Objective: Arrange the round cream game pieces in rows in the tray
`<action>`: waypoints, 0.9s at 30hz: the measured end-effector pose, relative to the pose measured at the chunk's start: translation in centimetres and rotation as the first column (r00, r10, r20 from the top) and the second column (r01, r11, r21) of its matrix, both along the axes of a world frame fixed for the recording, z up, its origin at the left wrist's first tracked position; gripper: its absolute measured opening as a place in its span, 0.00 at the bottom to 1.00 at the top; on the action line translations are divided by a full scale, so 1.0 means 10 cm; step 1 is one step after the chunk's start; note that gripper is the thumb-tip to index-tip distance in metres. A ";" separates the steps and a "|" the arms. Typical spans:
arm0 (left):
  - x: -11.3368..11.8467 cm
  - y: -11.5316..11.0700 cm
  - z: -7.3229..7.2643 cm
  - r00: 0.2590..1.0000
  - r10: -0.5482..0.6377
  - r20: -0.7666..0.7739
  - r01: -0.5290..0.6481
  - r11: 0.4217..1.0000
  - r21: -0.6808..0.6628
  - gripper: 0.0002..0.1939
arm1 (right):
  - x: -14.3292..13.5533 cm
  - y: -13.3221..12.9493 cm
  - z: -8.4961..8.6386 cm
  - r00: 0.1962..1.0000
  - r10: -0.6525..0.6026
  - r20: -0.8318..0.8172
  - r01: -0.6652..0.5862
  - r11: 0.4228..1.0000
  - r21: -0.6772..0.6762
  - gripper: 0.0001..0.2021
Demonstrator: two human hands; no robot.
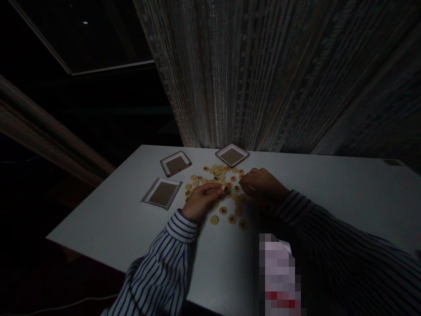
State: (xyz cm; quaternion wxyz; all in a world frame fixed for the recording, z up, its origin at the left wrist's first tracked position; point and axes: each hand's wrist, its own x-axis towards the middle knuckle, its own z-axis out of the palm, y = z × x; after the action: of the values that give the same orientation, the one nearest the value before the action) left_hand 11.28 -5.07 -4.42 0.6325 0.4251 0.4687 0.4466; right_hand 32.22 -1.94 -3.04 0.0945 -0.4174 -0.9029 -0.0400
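Many round, pale wooden pieces [214, 220] lie scattered over the white table [108, 219], some showing black or red characters, others blank. My left hand [202, 201] is closed on a wooden piece [224, 188] between thumb and fingertips, held over the left part of the scatter. At the right edge of the pieces is my right hand [263, 184], its fingers bent downward near a piece with a red mark [233, 178]. Its fingertips are dim, and whether they hold anything cannot be made out.
Three shallow square trays or lids stand around the pieces: one at the left [162, 193], one at the back left [176, 163] and one at the back [232, 155]. A string curtain [223, 79] hangs behind the table. A blurred pinkish patch [279, 272] is at the front.
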 end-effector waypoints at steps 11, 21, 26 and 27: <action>0.02 -0.04 -0.01 0.981 -0.026 0.192 0.041 0.996 -0.075 0.19 | -0.12 -0.04 -0.04 0.956 0.119 -0.269 -0.123 0.992 0.001 0.15; 0.07 -0.07 -0.03 0.975 -0.027 0.220 0.045 0.996 -0.074 0.18 | -0.28 -0.11 -0.02 0.925 0.171 -0.339 -0.182 0.983 -0.001 0.15; 0.04 -0.09 -0.08 0.990 -0.053 0.129 0.056 0.998 -0.021 0.20 | -0.32 -0.12 -0.06 0.946 0.154 -0.286 -0.161 0.987 -0.003 0.15; 0.02 -0.09 -0.09 0.994 -0.051 0.096 0.052 0.999 -0.008 0.21 | -0.33 -0.12 -0.07 0.949 0.147 -0.278 -0.153 0.988 -0.003 0.14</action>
State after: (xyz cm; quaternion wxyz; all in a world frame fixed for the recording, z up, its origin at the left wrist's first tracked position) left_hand 11.44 -5.97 -5.36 0.6680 0.4118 0.4289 0.4475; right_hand 28.96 -3.13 -3.73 0.2173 -0.3502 -0.9103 0.0369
